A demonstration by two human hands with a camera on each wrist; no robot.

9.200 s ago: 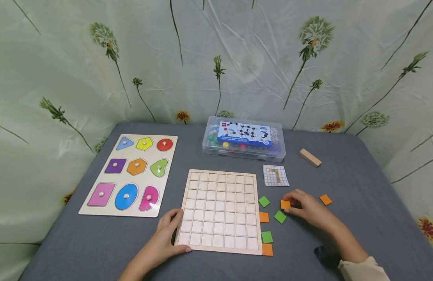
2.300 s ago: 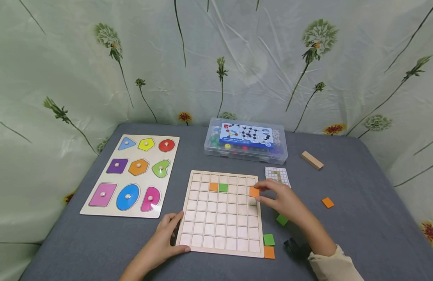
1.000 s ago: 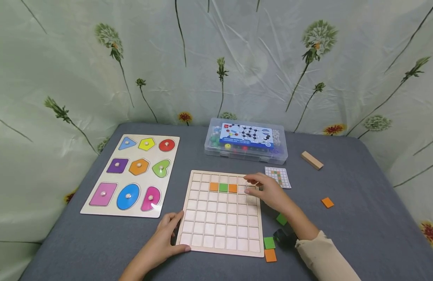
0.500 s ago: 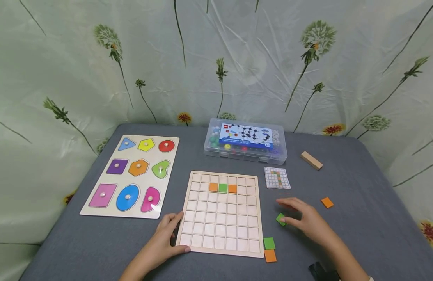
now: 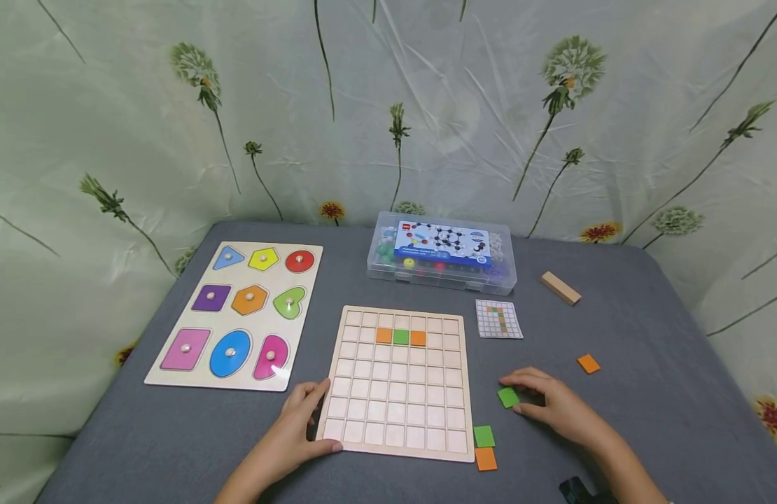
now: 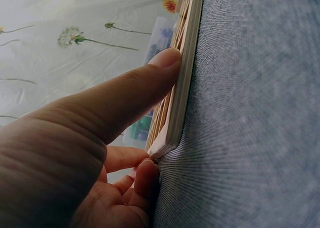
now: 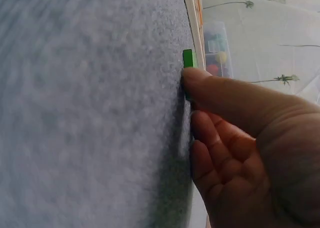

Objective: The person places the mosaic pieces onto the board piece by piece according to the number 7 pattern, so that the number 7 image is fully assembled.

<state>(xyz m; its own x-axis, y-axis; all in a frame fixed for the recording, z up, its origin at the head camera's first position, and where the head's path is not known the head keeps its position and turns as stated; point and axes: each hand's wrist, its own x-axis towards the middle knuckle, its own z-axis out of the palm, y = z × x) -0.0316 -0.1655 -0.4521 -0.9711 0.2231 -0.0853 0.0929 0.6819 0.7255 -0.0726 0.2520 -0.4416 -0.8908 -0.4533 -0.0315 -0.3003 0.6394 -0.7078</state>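
Observation:
My left hand (image 5: 294, 427) holds the near left corner of a wooden grid board (image 5: 395, 392), thumb along the front edge and fingers against the left side. In the left wrist view, the thumb (image 6: 125, 95) lies on the board's edge (image 6: 187, 63). In the board's second row, an orange tile (image 5: 383, 336), a green tile (image 5: 400, 337) and another orange tile (image 5: 417, 338) sit side by side. To the right of the board, my right hand (image 5: 555, 402) pinches a loose green square tile (image 5: 507, 397) between thumb and index finger, close over the cloth.
Another green tile (image 5: 484, 437) and an orange tile (image 5: 486, 459) lie beside the board's near right corner. Further right is one orange tile (image 5: 588, 363). Behind stand a pattern card (image 5: 498, 319), a wooden block (image 5: 561, 288) and a molecular kit box (image 5: 442, 253). A knobbed shape puzzle (image 5: 253, 322) lies left.
An orange tile went from my right hand into the second row, beside the green one. My right hand then drew back right and took hold of the loose green tile. The left hand stayed put.

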